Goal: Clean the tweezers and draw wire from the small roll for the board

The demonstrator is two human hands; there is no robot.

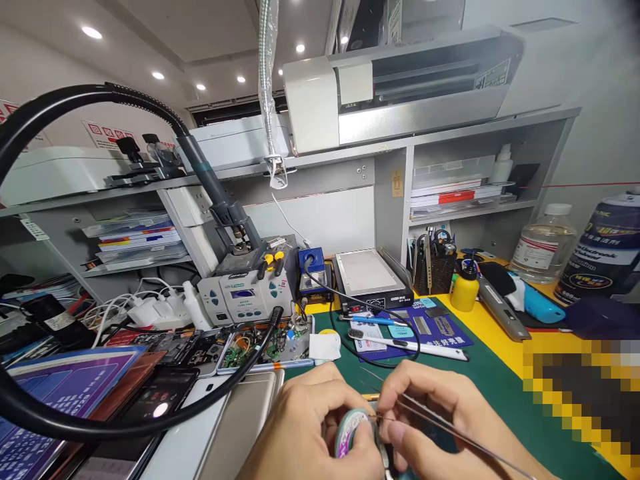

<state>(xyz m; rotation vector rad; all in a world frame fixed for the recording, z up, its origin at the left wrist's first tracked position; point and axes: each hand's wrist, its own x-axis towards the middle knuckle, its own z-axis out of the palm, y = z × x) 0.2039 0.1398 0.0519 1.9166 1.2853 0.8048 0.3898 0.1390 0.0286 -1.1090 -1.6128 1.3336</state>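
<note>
A small round spool of desoldering braid (353, 430), teal with a white and purple label, sits in the closed fingers of my left hand (313, 413). A thin coppery strand runs from its edge toward the fingertips of my right hand (440, 407), which pinch close to it. Long thin metal tweezers (465, 437) are also held in my right hand, their points sticking out past the fingers to the upper left. Both hands are close together above the green mat (493, 393). My fingers partly cover the spool, and what lies beneath is hidden.
A black hose (220, 393) loops across the left side over phones and a booklet (95, 387). Ahead are a hot-air station (245, 293), a flat heating plate (370, 273), a toothbrush (415, 345) and open circuit boards (245, 350). Bottles, including a yellow one (464, 290), stand right.
</note>
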